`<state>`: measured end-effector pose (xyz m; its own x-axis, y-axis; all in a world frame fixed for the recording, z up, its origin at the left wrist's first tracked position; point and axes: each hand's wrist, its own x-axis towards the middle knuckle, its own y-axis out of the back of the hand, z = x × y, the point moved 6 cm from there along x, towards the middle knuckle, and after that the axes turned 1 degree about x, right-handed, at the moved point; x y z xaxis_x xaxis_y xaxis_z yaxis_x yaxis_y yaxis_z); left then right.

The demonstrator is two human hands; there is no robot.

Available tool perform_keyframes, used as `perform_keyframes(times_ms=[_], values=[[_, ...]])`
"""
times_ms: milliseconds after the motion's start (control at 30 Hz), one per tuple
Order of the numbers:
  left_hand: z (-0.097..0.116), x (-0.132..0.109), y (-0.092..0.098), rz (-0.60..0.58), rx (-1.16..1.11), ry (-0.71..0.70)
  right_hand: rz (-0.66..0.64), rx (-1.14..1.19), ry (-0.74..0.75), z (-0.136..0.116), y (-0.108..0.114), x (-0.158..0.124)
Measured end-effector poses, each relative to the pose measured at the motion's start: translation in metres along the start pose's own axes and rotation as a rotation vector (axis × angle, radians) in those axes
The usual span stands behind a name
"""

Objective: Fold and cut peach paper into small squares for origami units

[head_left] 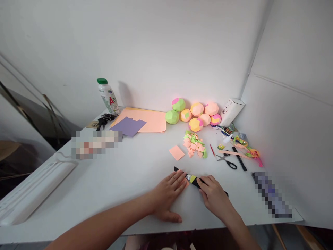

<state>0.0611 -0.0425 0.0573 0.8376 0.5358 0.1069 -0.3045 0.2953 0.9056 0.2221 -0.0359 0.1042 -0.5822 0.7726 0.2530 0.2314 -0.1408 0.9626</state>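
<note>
My left hand (170, 191) lies flat on the table with its fingers stretched out. It presses on a small peach paper piece (187, 184), mostly hidden under the fingers. From beneath the fingertips pokes the end of a flat black strip (176, 168); the rest of it is covered. My right hand (214, 192) is closed around a black and yellow utility knife (194, 179), its metal front end pointing left against the left fingers. Just beyond the hands lies a peach paper square (177, 152), beside a pile of small folded peach and green paper pieces (194, 145).
Several faceted paper balls (197, 109) sit along the wall. On the right are scissors (229, 162), a black pen-like stick (239, 158) and a white container (232, 111). On the left stand a bottle (108, 99), peach sheets (154, 121), purple paper (128, 126) and a white device (39, 194).
</note>
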Motion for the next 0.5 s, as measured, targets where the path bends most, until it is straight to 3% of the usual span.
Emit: perform_keyframes(times_ms=[267, 500], values=[[-0.002, 0.001, -0.005, 0.039, 0.097, 0.013, 0.123, -0.001, -0.025, 0.018, -0.012, 0.008], [-0.007, 0.011, 0.014, 0.037, 0.247, 0.229, 0.305, -0.003, -0.078, 0.047, -0.011, -0.017]])
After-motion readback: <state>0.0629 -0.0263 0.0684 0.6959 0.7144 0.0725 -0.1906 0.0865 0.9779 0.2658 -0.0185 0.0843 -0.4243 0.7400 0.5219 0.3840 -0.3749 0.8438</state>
